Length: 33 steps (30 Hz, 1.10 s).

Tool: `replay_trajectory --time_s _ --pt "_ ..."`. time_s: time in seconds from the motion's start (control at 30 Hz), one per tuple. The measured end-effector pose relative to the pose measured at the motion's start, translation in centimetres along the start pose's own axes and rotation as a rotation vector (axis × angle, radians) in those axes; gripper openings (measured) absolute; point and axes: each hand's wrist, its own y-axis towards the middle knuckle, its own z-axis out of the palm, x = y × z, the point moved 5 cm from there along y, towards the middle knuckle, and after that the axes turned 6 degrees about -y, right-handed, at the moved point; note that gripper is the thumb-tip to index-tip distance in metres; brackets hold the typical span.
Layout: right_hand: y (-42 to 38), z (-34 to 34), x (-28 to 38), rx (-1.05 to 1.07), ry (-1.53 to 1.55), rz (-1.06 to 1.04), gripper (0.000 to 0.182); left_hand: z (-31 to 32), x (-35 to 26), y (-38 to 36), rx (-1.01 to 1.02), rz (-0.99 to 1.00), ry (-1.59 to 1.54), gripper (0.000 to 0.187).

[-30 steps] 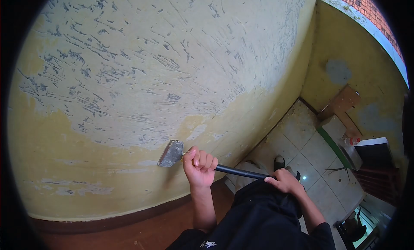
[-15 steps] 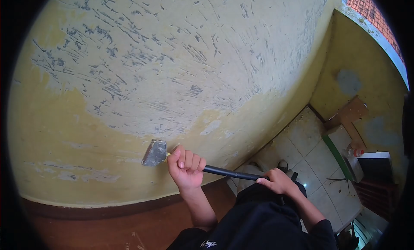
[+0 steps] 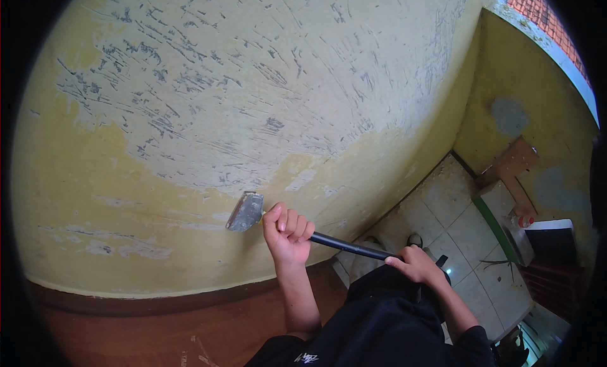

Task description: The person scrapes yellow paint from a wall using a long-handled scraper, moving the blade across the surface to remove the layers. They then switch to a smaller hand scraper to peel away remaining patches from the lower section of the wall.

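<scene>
A long-handled scraper (image 3: 348, 245) slants across the view, its black shaft running down to the right from a grey metal blade (image 3: 245, 212). My left hand (image 3: 288, 233) is wrapped round the shaft just behind the blade. Farther down, near the handle's end, my right hand (image 3: 416, 264) grips it close to my dark clothing. The blade overlaps the yellow wall (image 3: 190, 247), just below the edge of a large pale, scored patch where paint is off. Smaller scraped marks show left of the blade.
Brown flooring (image 3: 158, 332) runs along the wall's base at lower left. Pale floor tiles (image 3: 480, 297) lie to the right. By the far wall stand a green-edged box (image 3: 496, 221), a cardboard piece (image 3: 509, 161), a bottle with a red cap (image 3: 525, 221) and a dark red slatted object (image 3: 553, 285).
The scraper's blade and my left hand have shifted right and slightly up in view. My right hand has moved a little, still gripping the shaft. The view has tilted slightly.
</scene>
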Motion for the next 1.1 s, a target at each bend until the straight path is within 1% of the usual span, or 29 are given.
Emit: replay_trajectory --time_s 0.07,0.37,0.57,0.87,0.97,1.1 --pt "-0.5 -0.4 -0.2 -0.033 0.012 0.012 0.080 0.1 0.6 0.2 -0.003 -0.012 -0.008 0.034" --pt "-1.5 0.0 -2.6 -0.059 0.026 0.068 0.081 0.2 3.0 0.6 -0.077 -0.073 -0.008 0.035" --pt "-1.7 -0.1 -2.8 -0.071 0.022 0.075 0.084 0.2 3.4 0.6 -0.101 -0.075 -0.003 0.035" --pt "-1.7 -0.3 -2.6 -0.045 0.017 0.088 0.085 0.2 3.3 0.6 -0.089 -0.074 -0.012 0.035" --pt "-1.7 -0.5 -2.3 -0.030 0.018 0.092 0.085 0.1 3.2 0.7 -0.030 -0.091 -0.027 0.034" --pt "-1.5 -0.5 -2.3 -0.017 0.006 0.099 0.085 -0.1 3.2 0.9 -0.007 -0.105 -0.043 0.035"
